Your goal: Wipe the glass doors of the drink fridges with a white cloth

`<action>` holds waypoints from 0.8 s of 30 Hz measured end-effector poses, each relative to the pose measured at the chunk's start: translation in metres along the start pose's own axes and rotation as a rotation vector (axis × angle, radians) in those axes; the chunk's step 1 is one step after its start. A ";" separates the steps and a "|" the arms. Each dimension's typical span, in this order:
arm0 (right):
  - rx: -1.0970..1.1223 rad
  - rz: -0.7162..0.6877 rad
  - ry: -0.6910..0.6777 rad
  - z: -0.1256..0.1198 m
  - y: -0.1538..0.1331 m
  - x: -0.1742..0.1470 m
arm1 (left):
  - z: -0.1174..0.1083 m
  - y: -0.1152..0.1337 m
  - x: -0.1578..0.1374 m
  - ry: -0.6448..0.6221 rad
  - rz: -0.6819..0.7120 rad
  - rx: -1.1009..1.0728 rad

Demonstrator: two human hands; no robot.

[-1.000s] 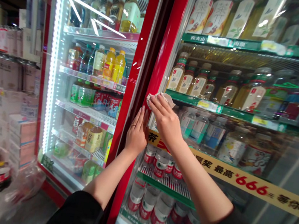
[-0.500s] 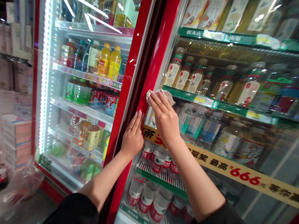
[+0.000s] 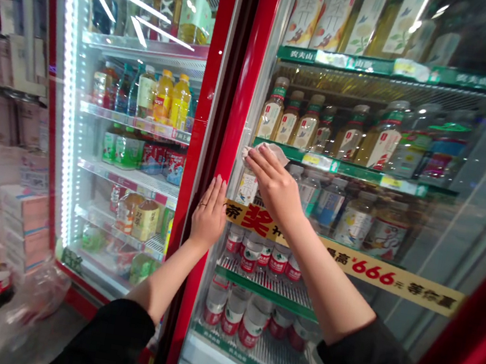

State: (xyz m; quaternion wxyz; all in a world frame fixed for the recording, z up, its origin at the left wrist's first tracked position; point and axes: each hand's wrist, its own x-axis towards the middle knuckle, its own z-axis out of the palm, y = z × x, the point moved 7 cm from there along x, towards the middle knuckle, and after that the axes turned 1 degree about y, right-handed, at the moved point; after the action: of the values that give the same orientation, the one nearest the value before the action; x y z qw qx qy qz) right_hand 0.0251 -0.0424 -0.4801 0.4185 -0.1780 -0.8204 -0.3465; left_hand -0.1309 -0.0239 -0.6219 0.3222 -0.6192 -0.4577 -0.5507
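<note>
My right hand presses a crumpled whitish cloth against the glass door of a red-framed drinks fridge. The cloth shows past the fingertips, just below a green shelf edge and close to the door's red frame. Lower and to the left, my left hand lies with straight fingers on the red door frame. A ring shows on one of its fingers, and it holds nothing. A yellowish printed strip crosses the glass below the right hand.
Behind the glass stand several rows of bottles. A second lit drinks fridge adjoins on the left. Farther left are stacked boxes, with a clear plastic bag on the floor.
My right hand has slid the cloth rightward, away from the red frame and farther onto the glass. My left hand stays on the frame. The view has shifted slightly.
</note>
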 end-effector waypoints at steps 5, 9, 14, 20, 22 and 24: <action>0.026 -0.033 -0.098 0.014 -0.015 -0.009 | -0.004 0.000 0.003 -0.077 -0.027 0.012; 0.018 -0.070 -0.175 -0.005 -0.013 -0.047 | -0.012 0.006 0.004 -0.088 0.016 0.002; -0.029 0.032 -0.067 -0.036 0.014 -0.073 | -0.002 0.033 0.019 -0.083 0.145 -0.042; -0.004 0.128 0.091 -0.027 0.024 -0.041 | 0.012 0.072 0.054 0.009 0.163 -0.079; 0.025 0.132 0.093 -0.021 0.022 -0.035 | 0.016 0.076 0.058 0.012 0.124 -0.081; 0.043 0.130 0.068 -0.018 0.019 -0.037 | 0.020 0.076 0.058 -0.014 0.093 -0.078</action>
State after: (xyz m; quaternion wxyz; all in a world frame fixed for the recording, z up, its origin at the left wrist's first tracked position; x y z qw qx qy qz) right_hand 0.0679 -0.0416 -0.4948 0.4714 -0.2099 -0.7997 -0.3069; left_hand -0.0547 -0.0218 -0.5608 0.3200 -0.6556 -0.4088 -0.5484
